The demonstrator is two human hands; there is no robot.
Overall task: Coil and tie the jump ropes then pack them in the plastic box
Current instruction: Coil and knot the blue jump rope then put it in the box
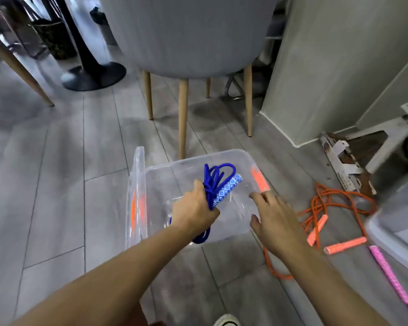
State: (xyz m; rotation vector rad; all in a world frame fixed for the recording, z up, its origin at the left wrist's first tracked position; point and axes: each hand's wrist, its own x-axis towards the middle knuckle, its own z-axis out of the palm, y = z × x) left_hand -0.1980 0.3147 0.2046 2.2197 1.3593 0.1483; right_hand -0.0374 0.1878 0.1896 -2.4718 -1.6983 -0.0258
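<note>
**Operator:** Where is the blue jump rope?

**Technician:** The blue jump rope (216, 182) is gathered into a bundle and held above the interior of the open plastic box (198, 158). It is not yet resting on the bottom. The hand covers the middle of the bundle, so it cannot be determined whether a tie secures the coils.

**Operator:** Report both hands.

**Technician:** The left hand (193, 208) is wrapped around the middle of the bundle, clamping the cord loops and the patterned handle (226, 190) together. A grip at the middle probably keeps the loops from springing apart during lowering. The right hand (276, 222) holds nothing. Its fingers are spread, palm down, at the right rim of the box, near the orange latch (259, 182). Contact with the rim cannot be confirmed. Its likely purpose is to steady the light box.

**Operator:** Why is the lid off to the side?

**Technician:** The clear lid (138, 184) stands on edge against the left side of the box. This leaves the opening unobstructed for loading.

**Operator:** What remains?

**Technician:** The orange jump rope (339, 196) lies loose on the floor just right of the box, uncoiled, with its handles beside the cord. A pink handle (391, 278) lies farther right of the box. Both ropes require coiling and tying. The task appears to be at an early stage, with the first bundle being packed.
</note>
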